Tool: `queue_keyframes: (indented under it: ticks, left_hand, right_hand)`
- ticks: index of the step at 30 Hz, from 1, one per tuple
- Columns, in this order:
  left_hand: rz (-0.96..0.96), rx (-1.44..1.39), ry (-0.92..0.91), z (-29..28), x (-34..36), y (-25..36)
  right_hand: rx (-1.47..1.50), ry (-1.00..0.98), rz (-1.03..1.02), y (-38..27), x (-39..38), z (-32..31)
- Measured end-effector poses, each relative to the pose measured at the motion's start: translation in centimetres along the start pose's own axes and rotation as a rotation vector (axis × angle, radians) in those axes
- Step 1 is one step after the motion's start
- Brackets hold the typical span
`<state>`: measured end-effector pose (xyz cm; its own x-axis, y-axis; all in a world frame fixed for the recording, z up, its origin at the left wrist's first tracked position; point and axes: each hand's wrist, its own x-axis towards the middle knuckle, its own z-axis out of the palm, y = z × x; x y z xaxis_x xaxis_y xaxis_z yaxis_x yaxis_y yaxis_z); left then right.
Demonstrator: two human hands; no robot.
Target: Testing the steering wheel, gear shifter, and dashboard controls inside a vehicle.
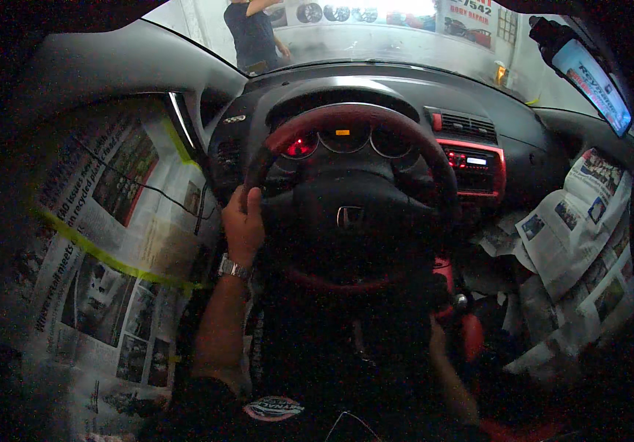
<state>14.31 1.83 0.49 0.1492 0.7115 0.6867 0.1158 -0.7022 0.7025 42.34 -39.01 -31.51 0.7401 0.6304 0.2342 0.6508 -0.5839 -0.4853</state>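
Observation:
Ahead of me is a dark steering wheel with reddish parts on its rim. My left hand is closed round the left side of the rim, thumb up; a metal watch sits on that wrist. Low on the right, my right hand is mostly lost in shadow beside the red-trimmed centre console. A shiny rounded knob is close to it. Whether the right fingers hold anything is hidden. Behind the wheel, the instrument cluster shows red and orange lights.
Newspaper held by yellow-green tape covers the door on the left. More newspaper lies over the passenger side. A lit car stereo sits right of the wheel. Beyond the windshield stands a person in dark clothes.

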Motion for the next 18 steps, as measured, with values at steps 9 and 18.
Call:
queue_keyframes:
  ticks: [9,18]
  left_hand:
    - [0.103,0.074,-0.030,0.1,1.7,2.3]
    - [0.235,0.401,-0.366,4.2,10.4,11.5]
  right_hand:
    - [0.126,0.050,0.008,-1.7,2.9,-3.9]
    - [0.928,0.314,-0.191,-14.2,12.4,-13.4]
